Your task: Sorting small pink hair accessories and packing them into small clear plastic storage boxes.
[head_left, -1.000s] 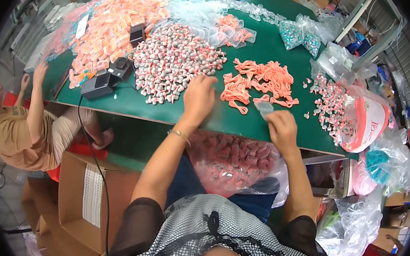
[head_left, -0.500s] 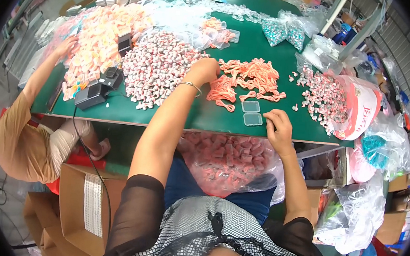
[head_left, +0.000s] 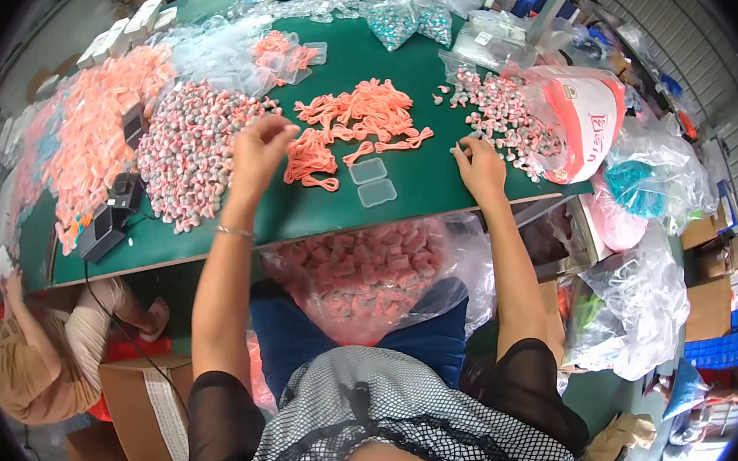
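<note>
My left hand [head_left: 257, 157] hovers between a heap of small pink-and-grey pieces [head_left: 185, 148] and coral elastic cord loops [head_left: 367, 107]. Its thumb and fingers are pinched together; what they hold, if anything, I cannot make out. To the right of the cords is my right hand [head_left: 482, 172], fingers curled and thumb close to the index finger, near a second scatter of the pink-and-grey pieces [head_left: 514, 125]. Anything in that pinch is too small to name. Between my hands a small clear plastic case [head_left: 377, 193] lies opened flat on the green table [head_left: 427, 170].
A white-and-coral bag [head_left: 590, 131] spills pieces at the right. Coral packets [head_left: 102, 124], clear bags [head_left: 205, 49] and black devices [head_left: 104, 234] fill the left. A bag of pink cases [head_left: 356, 273] sits below the table edge. A co-worker [head_left: 37, 364] sits at lower left.
My view has turned, shifting the table leftward. My left hand has drawn back from beside the cords; my right hand has moved from near the case toward the right-hand scatter. The co-worker's arm has left the packets.
</note>
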Available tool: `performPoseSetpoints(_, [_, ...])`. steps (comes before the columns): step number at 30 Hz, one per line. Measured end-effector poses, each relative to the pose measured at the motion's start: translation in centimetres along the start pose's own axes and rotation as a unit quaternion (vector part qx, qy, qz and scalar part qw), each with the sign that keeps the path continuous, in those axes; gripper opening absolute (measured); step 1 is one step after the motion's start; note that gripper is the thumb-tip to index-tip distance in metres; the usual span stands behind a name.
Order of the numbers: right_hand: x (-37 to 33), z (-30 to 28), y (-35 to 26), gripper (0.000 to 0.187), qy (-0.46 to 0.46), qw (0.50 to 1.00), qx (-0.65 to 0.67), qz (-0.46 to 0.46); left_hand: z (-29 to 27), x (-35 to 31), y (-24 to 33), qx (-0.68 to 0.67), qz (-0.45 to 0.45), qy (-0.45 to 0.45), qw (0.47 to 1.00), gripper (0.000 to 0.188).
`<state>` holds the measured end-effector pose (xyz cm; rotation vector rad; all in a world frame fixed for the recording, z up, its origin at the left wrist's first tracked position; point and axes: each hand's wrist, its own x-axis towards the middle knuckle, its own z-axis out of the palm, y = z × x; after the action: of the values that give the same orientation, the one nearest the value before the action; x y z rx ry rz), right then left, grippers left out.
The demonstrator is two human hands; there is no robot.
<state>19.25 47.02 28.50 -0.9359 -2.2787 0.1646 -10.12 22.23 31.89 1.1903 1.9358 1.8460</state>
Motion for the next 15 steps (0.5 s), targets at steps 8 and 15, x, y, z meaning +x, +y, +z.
performPoseSetpoints(8, [-0.2,0.3,-2.3,0.012,-0.038,0.986,0.163,0.008,7.9,-8.5,2.5,0.015,-0.066,-0.05,0.996,0.012])
performPoseSetpoints(15, [-3.4,-1.0,-10.0,0.014,-0.171,0.922,0.337,-0.08,10.7,-9.3,2.8,0.201,0.051,-0.002,0.978,0.014])
